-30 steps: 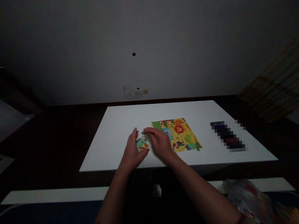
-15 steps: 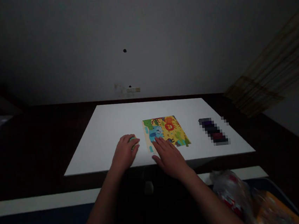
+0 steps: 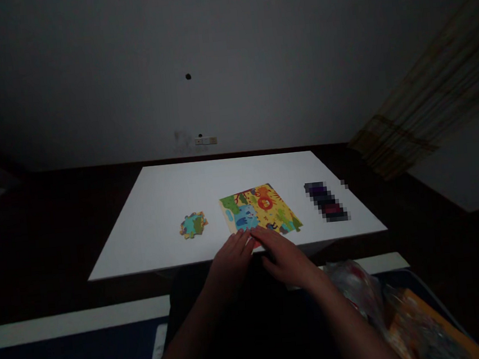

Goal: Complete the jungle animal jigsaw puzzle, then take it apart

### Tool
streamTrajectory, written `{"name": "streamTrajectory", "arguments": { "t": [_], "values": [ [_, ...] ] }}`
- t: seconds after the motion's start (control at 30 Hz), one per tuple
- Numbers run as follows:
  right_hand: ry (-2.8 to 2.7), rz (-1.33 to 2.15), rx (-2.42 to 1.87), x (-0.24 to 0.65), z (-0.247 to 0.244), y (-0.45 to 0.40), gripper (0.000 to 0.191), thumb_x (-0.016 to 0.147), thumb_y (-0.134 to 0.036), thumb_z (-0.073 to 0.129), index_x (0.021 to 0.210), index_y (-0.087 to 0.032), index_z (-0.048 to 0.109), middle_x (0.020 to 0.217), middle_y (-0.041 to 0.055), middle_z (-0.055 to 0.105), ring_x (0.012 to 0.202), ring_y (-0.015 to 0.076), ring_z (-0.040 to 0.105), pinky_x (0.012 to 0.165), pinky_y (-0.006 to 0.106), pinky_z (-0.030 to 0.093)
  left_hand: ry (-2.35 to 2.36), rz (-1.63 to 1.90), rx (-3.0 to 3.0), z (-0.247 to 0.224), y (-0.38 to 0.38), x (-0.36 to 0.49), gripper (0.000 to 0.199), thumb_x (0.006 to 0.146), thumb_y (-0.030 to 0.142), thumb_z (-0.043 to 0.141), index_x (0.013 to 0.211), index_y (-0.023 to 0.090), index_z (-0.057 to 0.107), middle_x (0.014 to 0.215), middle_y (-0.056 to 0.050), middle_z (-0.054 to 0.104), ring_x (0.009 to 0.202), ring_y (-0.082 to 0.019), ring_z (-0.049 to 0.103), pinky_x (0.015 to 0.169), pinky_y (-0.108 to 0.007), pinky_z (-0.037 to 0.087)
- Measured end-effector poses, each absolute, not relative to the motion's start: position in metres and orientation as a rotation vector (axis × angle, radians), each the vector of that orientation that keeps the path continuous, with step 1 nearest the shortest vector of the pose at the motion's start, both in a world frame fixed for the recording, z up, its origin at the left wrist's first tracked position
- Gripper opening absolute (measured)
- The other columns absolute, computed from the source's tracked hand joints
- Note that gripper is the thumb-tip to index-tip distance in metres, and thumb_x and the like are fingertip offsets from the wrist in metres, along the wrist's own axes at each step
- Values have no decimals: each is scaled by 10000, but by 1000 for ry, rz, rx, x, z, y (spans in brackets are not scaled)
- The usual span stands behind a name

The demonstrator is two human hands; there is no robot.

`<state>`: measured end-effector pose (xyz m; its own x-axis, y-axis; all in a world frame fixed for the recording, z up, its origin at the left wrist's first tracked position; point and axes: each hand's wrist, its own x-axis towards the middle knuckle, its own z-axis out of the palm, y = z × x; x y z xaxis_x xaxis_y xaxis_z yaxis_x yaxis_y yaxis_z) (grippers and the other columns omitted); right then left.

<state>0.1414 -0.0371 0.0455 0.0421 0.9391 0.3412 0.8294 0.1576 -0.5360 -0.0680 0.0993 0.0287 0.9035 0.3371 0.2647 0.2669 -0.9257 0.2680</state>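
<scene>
A colourful animal puzzle (image 3: 263, 205) lies flat on the white table (image 3: 172, 189), tilted slightly. My left hand (image 3: 234, 256) and my right hand (image 3: 278, 249) meet at its near edge, fingertips touching the lower part. Both hands lie with their fingers extended. A small red patch (image 3: 256, 244) shows between them; what it belongs to is hard to tell. Left of the puzzle a loose teal and green puzzle piece (image 3: 193, 225) rests on the table by itself.
A blurred dark object (image 3: 326, 201) lies on the table's right side. Clear plastic bags (image 3: 357, 284) and an orange packet (image 3: 431, 319) fill a bin at the lower right. A wall with sockets (image 3: 206, 141) stands behind.
My left hand has left the loose piece at the left and moved right, beside my right hand at the puzzle's near edge. The puzzle has turned slightly. The view has shifted a little.
</scene>
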Motion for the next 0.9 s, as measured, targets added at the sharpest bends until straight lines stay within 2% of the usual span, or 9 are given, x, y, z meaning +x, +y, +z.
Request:
{"name": "streamTrajectory", "arguments": {
  "t": [0.13,0.2,0.27,0.37,0.4,0.5,0.6,0.77,0.9],
  "values": [
    [-1788,185,-1633,152,36,-48,837,1034,-105,657,1814,-402,592,1734,95,742,1587,359,748,1322,679,650,418,490,2746,38,111,-68,546,1123,84,587,1606,258,773,1668,-100,793,1528,-280,791,1317,-454,649],
    [-1779,141,-1614,152,32,-48,779,1070,-122,652,1782,-436,626,1693,74,776,1549,346,777,1297,660,675,461,544,2613,44,122,-69,467,1182,166,553,1562,262,808,1555,-77,862,1407,-263,858,1237,-420,699],
    [-1773,62,-1638,149,29,-47,723,1085,-154,677,1757,-419,657,1743,90,737,1604,358,733,1312,658,660,561,624,2540,48,132,-69,443,1226,226,518,1551,233,819,1519,-87,878,1375,-266,872,1226,-429,705],
    [-1759,-83,-1808,139,27,-42,730,1051,-211,779,1760,-335,659,1875,151,595,1749,442,568,1385,737,560,652,658,2648,49,139,-64,464,1213,172,521,1576,214,806,1640,-122,809,1545,-284,778,1359,-491,608],
    [-1759,-116,-1865,137,26,-41,743,1039,-221,805,1760,-320,657,1880,164,586,1755,461,555,1390,757,543,643,614,2725,49,139,-62,468,1200,160,552,1594,219,795,1704,-135,763,1612,-300,726,1398,-519,568],
    [-1801,-147,-1924,139,25,-42,657,1083,-236,788,1726,-320,682,1806,158,673,1682,439,648,1351,726,587,593,421,2910,49,129,-58,530,1173,277,720,1693,176,715,1840,-216,614,1728,-397,598,1428,-604,522],
    [-1856,-167,-1873,153,21,-51,555,1120,-209,735,1658,-347,735,1732,126,745,1615,396,719,1290,661,645,549,329,2968,45,117,-60,677,1125,385,836,1732,137,666,1843,-272,589,1728,-445,588,1400,-613,553],
    [-1869,-235,-1727,176,10,-70,639,1062,-91,642,1634,-356,745,1644,108,811,1537,361,783,1225,663,678,470,387,2963,36,103,-66,574,1101,124,754,1638,327,765,1751,-148,720,1619,-365,716,1295,-544,659],
    [-1838,-240,-1740,176,12,-73,604,1061,-118,657,1609,-344,776,1606,129,830,1508,382,795,1242,668,658,498,443,2892,43,97,-61,478,1137,133,701,1577,288,806,1597,-131,834,1409,-334,855,1150,-453,733]
  ]
}}
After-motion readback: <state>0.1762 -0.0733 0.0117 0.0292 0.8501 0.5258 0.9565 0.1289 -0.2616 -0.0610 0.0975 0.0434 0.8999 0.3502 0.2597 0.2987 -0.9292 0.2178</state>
